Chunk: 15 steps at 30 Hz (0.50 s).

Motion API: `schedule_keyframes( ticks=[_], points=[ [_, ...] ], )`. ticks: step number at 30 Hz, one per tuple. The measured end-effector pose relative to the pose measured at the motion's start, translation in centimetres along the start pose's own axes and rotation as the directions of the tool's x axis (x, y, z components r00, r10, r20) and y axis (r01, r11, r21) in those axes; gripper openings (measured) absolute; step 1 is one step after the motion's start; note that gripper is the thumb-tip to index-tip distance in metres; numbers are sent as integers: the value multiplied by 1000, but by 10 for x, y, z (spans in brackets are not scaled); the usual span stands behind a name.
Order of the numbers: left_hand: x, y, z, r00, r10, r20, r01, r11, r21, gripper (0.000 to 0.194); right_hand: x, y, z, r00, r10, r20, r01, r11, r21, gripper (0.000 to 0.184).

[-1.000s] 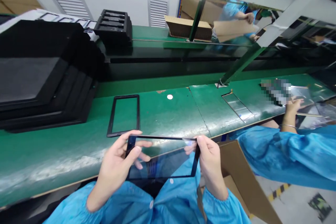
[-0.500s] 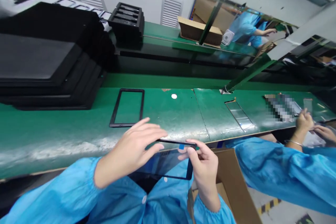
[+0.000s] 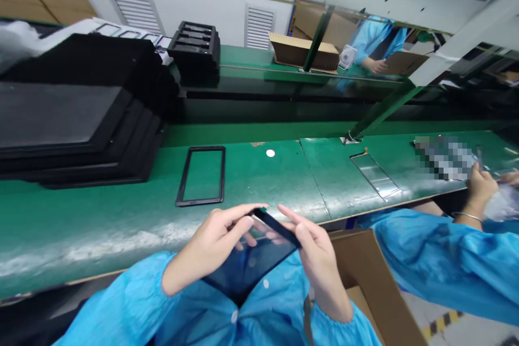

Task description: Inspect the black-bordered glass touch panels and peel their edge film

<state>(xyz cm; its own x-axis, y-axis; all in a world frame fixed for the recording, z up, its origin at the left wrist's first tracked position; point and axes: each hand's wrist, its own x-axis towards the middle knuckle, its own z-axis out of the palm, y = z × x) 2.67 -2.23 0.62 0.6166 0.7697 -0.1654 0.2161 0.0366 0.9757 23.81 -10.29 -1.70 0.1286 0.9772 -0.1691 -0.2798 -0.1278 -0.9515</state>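
Note:
Between my hands, over my lap and in front of the bench edge, is a dark see-through tablet screen panel (image 3: 253, 262) with a black frame edge, tilted with one corner up. My left hand (image 3: 213, 240) closes on its upper left corner, thumb on the near face and fingers visible through the panel. My right hand (image 3: 318, 254) grips its right corner, with one finger stretched along the upper edge. On the bench beyond lies a black rectangular frame (image 3: 199, 203). Farther right lies a thin clear panel (image 3: 375, 175) with a dark border and a small orange tab.
A tall stack of black trays (image 3: 60, 113) stands on the left of the green bench (image 3: 133, 227). Smaller slotted black trays (image 3: 194, 48) sit behind. A metal post (image 3: 381, 111) rises from the bench. A cardboard box (image 3: 371, 270) and a co-worker's sleeve (image 3: 454, 265) are at my right.
The panel has turned so its upper edge slopes down to the right. My left hand has closed on its corner, and my right hand's grip has shifted. The view has tilted slightly.

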Motion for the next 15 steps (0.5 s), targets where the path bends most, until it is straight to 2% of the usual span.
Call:
schedule_keyframes(
  ticks=[2, 5, 12, 15],
  points=[
    [-3, -2, 0, 992, -113, -51, 100, 971, -219, 56, 3, 3, -2, 994, -8, -106, 10, 1000, 14, 49],
    [-8, -4, 2, 981, -172, -93, 130, 929, -348, 69, 7, 7, -2, 988, -15, -156, 15, 1000, 2, 50],
    [-11, -17, 7, 973, -207, -104, 150, 905, -398, 73, 7, 4, 1, 978, -144, -151, 138, 989, -50, 45],
    [-10, -19, 3, 982, -149, -119, 113, 957, -266, 63, 6, 0, 1, 977, -173, -125, 159, 981, -114, 43]
  ],
)
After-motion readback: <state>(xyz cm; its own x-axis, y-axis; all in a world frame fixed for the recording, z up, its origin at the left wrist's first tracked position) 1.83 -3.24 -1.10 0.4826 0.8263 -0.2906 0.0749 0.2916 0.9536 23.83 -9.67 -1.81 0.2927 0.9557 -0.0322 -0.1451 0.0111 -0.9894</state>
